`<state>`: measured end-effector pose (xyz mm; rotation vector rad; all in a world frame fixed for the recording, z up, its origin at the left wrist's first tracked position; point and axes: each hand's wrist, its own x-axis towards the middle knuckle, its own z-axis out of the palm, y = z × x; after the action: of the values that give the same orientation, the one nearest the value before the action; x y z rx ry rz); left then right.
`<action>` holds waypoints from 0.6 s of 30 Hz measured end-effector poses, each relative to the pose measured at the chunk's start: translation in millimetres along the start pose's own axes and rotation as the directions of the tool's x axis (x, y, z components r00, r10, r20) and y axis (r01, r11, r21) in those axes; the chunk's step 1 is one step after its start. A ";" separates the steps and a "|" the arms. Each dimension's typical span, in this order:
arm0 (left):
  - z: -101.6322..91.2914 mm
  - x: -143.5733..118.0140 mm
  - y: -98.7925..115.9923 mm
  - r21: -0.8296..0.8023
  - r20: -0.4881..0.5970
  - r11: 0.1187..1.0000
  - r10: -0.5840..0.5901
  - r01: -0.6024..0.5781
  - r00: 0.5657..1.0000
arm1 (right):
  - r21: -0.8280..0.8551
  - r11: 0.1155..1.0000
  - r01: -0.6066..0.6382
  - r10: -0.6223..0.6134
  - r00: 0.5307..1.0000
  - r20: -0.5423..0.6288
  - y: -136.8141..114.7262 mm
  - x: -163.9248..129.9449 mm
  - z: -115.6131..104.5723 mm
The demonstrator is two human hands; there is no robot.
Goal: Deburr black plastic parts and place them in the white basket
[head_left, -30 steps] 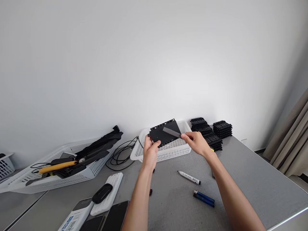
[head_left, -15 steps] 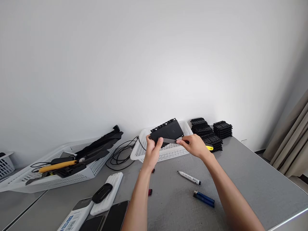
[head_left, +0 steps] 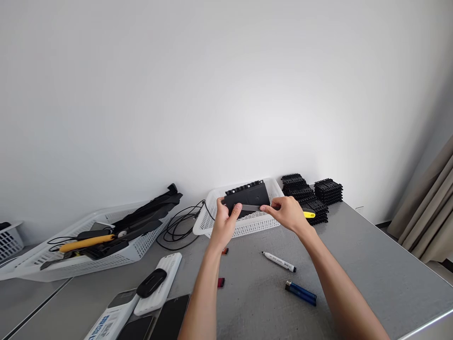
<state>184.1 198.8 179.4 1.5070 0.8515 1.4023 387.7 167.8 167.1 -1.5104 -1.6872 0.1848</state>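
Note:
My left hand (head_left: 223, 222) grips the left lower corner of a flat black plastic panel (head_left: 249, 197) with a notched top edge, held up in front of a white mesh basket (head_left: 244, 223). My right hand (head_left: 287, 213) holds a knife with a yellow handle (head_left: 309, 215); its grey blade (head_left: 250, 208) lies along the panel's lower edge, reaching to my left thumb.
Stacks of black panels (head_left: 311, 193) stand behind my right hand. A white marker (head_left: 279, 261), a blue lighter (head_left: 300, 293) and small red bits (head_left: 221, 282) lie on the grey table. At left are black cables (head_left: 179, 226), a tool-filled white basket (head_left: 81, 250), phones and a power bank (head_left: 155, 288).
The blade has come down from across the panel's face to its lower edge. The panel has tipped flatter and lower, and both hands have drawn slightly closer together.

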 end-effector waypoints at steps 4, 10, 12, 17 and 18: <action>-3.7 1.1 -3.4 0.001 0.043 1.000 -0.017 0.017 0.999 | -0.008 1.000 0.016 -0.016 1.000 -0.009 1.5 0.0 -2.2; -7.4 0.7 -6.4 0.007 0.102 0.998 -0.055 0.054 0.993 | -0.013 1.000 0.023 -0.023 1.000 -0.002 1.9 0.5 -1.8; -5.2 0.3 -6.7 -0.003 0.063 0.999 -0.039 0.039 0.997 | -0.017 0.999 0.027 -0.027 1.000 -0.007 2.7 0.7 -2.2; 0.4 0.4 -6.8 0.021 0.018 1.000 -0.002 0.002 1.000 | -0.027 0.999 0.031 -0.031 0.999 -0.023 5.4 0.9 -5.9; 0.7 0.5 -6.6 0.021 0.021 1.000 0.000 0.000 1.000 | -0.028 0.999 0.033 -0.034 0.999 -0.023 5.5 0.9 -6.4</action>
<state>185.4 201.6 173.6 1.5349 0.8562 1.3791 396.1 167.4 168.2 -1.4983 -1.7019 0.1259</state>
